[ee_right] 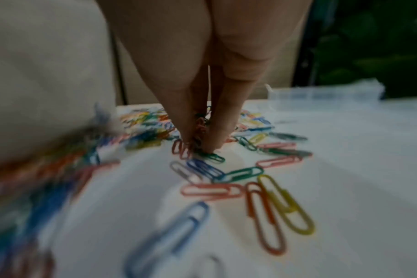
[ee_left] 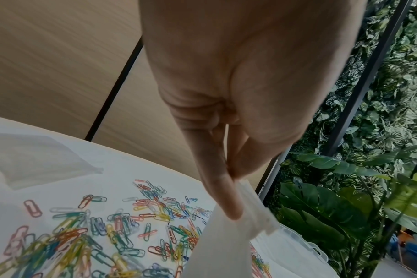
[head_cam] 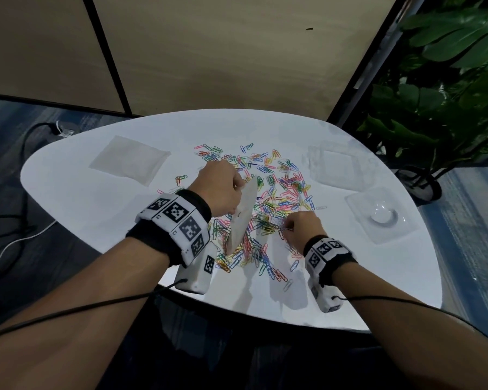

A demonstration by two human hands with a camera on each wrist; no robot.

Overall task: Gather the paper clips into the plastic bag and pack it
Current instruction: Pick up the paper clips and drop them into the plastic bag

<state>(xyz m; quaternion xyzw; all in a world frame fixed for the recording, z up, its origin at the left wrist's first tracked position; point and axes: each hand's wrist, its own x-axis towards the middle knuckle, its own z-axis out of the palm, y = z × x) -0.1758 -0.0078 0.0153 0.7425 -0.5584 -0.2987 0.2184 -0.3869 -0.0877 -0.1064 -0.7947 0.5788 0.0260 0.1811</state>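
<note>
Your left hand [head_cam: 219,187] pinches the limp bag [head_cam: 244,213] by its rim; your right hand [head_cam: 299,225] pinches light, slippery clips [ee_right: 199,129] mid-table.

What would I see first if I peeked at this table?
A big heap of colourful paper clips spread over the middle of the white table. The left hand pinches a plastic bag by its top edge, standing it up in the heap, while the right hand pinches a few clips at the heap's near edge. Leafy green plants stand to the right.
</note>
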